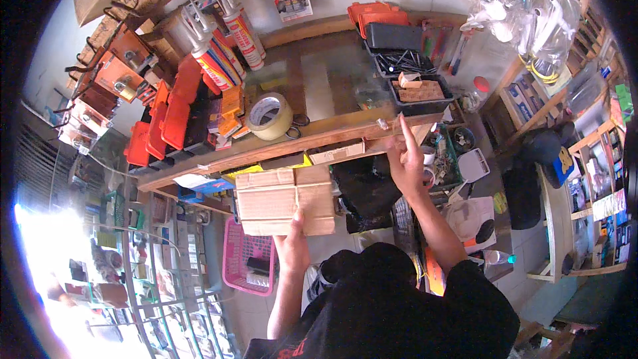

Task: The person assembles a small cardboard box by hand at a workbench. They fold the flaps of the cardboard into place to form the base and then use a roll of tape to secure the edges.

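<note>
My left hand (292, 246) grips a flat brown cardboard box (266, 207) from its near edge, thumb over the upper face. Creases run across the cardboard, and a pale strip lies near the thumb. To the right, my right hand (408, 163) is raised at the wooden shelf's front edge (332, 131), its index finger stretched out and the thumb apart. Nothing plainly shows in it, though the other fingers are partly hidden. A small shiny piece (382, 123) sits on the shelf edge beside its fingertips. Just beyond is a black bin (419, 101) with reddish-brown blocks.
The shelf carries a tape roll (269, 117), orange-lidded cases (179, 116), sealant tubes (242, 36) and a black tray of dark fasteners (402, 65). Below left is a pink basket (247, 272). Plastic bags (518, 13) hang at upper right, and a wooden rack (598, 193) stands right.
</note>
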The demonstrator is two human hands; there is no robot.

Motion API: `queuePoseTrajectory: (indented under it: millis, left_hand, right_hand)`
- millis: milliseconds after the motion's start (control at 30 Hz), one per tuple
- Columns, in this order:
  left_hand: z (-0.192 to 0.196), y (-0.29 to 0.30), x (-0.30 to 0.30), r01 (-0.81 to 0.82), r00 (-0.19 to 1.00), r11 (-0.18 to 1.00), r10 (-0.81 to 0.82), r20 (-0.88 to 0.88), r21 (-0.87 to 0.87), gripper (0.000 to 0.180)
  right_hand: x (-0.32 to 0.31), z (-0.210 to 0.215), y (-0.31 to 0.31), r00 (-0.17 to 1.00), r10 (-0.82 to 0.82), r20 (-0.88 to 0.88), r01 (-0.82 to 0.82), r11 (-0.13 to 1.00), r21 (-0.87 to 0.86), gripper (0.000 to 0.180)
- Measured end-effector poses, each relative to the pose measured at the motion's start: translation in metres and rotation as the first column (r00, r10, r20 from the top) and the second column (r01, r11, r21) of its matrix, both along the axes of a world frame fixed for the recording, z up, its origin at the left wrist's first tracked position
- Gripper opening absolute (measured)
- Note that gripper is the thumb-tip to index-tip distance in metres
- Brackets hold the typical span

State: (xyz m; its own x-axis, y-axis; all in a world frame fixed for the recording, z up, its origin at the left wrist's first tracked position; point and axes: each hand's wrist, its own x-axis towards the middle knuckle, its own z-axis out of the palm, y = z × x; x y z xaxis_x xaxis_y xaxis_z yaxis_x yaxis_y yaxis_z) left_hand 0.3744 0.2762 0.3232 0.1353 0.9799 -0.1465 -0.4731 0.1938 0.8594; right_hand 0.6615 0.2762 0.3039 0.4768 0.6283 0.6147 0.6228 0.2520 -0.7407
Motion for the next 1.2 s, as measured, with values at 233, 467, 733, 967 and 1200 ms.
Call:
queuePoseTrajectory:
  millis: [233,467,733,967,1200]
  left_hand:
    - [-0.016,-0.012,0.0,-0.147,0.989,0.984,0.15,0.015,-0.1,0.067]
    - [-0.021,-0.019,0.002,-0.176,0.984,0.981,0.177,0.005,-0.077,0.066]
    - [-0.012,-0.025,0.015,-0.216,0.976,0.972,0.215,-0.027,-0.095,0.063]
    - [-0.023,-0.03,0.048,0.038,0.941,0.999,-0.036,-0.338,-0.001,0.046]
    - [-0.045,-0.03,0.058,0.042,0.998,0.993,-0.046,0.036,0.111,0.056]
  right_hand:
    - [0.015,-0.013,0.008,0.912,-0.044,0.408,0.143,0.966,-0.216,0.065]
    - [0.022,-0.015,0.013,0.986,0.012,0.168,0.011,0.99,-0.138,0.055]
    - [0.031,-0.022,0.003,0.998,-0.051,0.041,0.049,0.998,0.044,0.011]
    - [-0.035,-0.01,-0.039,0.386,0.521,-0.761,-0.722,0.684,0.101,0.045]
    - [-0.037,-0.016,-0.054,0.272,0.36,-0.892,-0.643,0.758,0.11,0.062]
